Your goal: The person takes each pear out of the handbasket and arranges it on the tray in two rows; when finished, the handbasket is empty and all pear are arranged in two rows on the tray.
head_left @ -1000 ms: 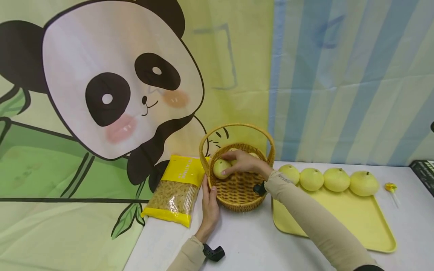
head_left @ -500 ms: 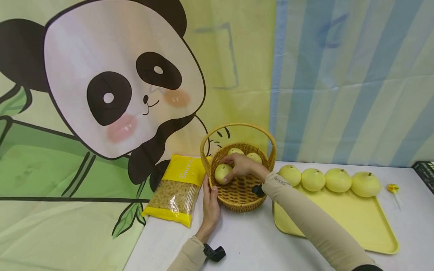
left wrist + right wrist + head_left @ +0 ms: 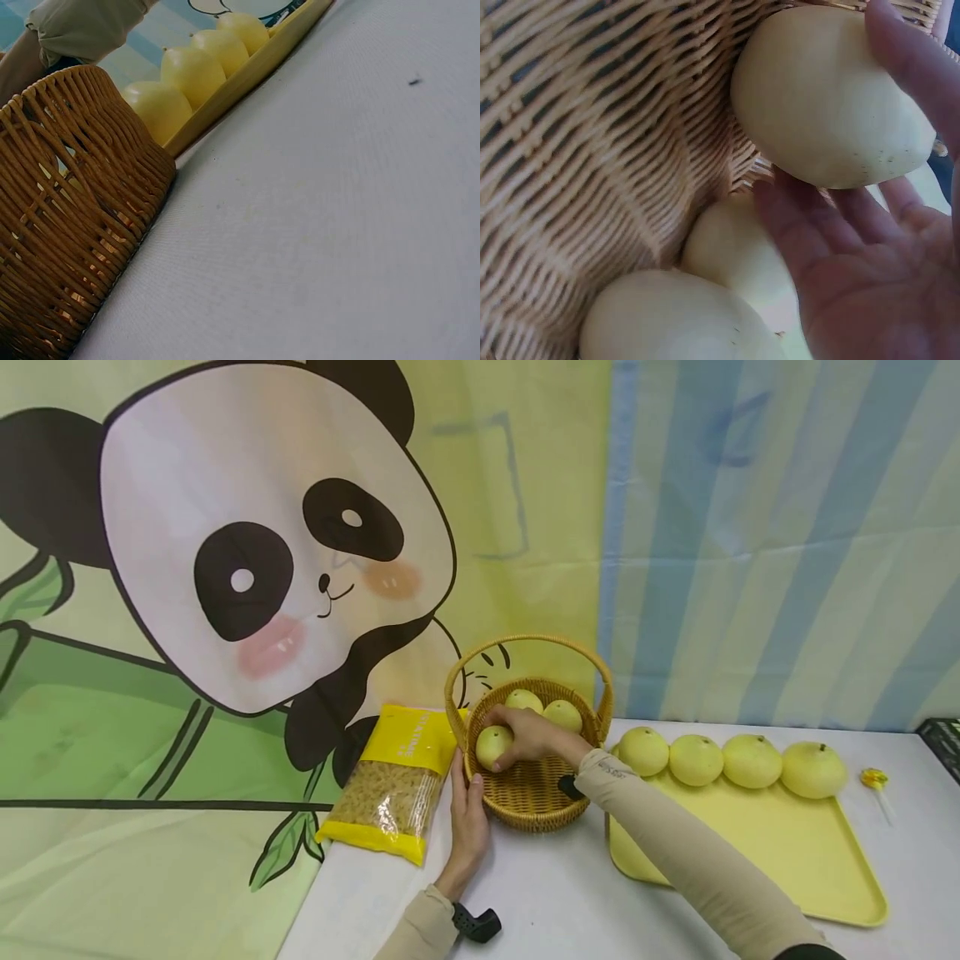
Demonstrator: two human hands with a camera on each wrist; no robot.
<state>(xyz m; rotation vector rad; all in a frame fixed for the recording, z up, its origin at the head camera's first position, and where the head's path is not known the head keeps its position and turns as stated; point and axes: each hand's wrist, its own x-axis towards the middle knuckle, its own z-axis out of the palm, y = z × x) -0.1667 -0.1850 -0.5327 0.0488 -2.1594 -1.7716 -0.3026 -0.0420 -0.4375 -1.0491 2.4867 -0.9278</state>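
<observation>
Three round yellow pears are in a wicker basket (image 3: 534,818) with a tall hoop handle. My right hand (image 3: 525,733) reaches inside and holds the left pear (image 3: 493,745), which sits close to the basket's left wall. The right wrist view shows the thumb on one side of that pear (image 3: 832,97) and the fingers on the other. Two more pears, a back one (image 3: 523,700) and a right one (image 3: 562,716), lie beyond the hand. Against the basket's left outer side rests my left hand (image 3: 468,828), its fingers extended; the left wrist view does not show its fingers.
Right of the basket, a yellow tray (image 3: 780,852) carries a row of several pears (image 3: 752,762) along its back edge. A lollipop (image 3: 875,785) lies beyond it. A yellow bag of pasta (image 3: 393,785) lies left of the basket. A printed cloth hangs behind the white table (image 3: 555,910).
The right hand has shifted slightly, and the two farther pears now show more plainly behind it. It still holds the left pear, and the left hand stays at the basket's side.
</observation>
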